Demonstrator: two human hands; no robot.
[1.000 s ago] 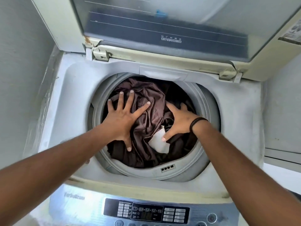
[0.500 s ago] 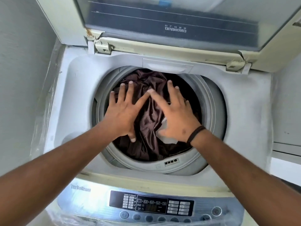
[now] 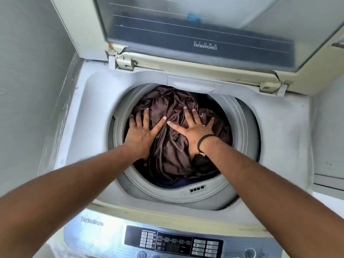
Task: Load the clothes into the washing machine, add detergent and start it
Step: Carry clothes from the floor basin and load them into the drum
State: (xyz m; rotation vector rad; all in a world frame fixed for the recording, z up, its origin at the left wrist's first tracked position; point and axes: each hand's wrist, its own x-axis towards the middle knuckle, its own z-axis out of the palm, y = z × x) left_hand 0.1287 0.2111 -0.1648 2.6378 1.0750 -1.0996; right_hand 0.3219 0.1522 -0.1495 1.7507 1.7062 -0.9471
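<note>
Both my hands flat on the load. Left hand (image 3: 140, 134), center-left of frame, fingers spread straight, palm pressing the brown satin clothes (image 3: 167, 146). Right hand (image 3: 195, 132), just right of center, also splayed and pressing, black wristband (image 3: 204, 141) at the wrist. Neither hand grips anything.

Clothes sit inside the drum (image 3: 188, 192) of the top-load washing machine (image 3: 279, 136), mid-frame, piled up near the drum's rim. A bit of blue fabric (image 3: 178, 182) shows at the lower edge of the pile. Lid (image 3: 204, 25) stands open across the top of frame. Control panel (image 3: 173, 243) at bottom center, untouched. No detergent in view.

My read: loading step nearly done, detergent and start not yet done.

Risks from here:
- Slick fabric likely springs back up once I let go, so a fold could drape over the rim and catch under the lid.
- Packing too tight could unbalance the spin or stop water and detergent reaching the middle.
- Lid is propped upright above my forearms; a bump could drop it on them.
</note>
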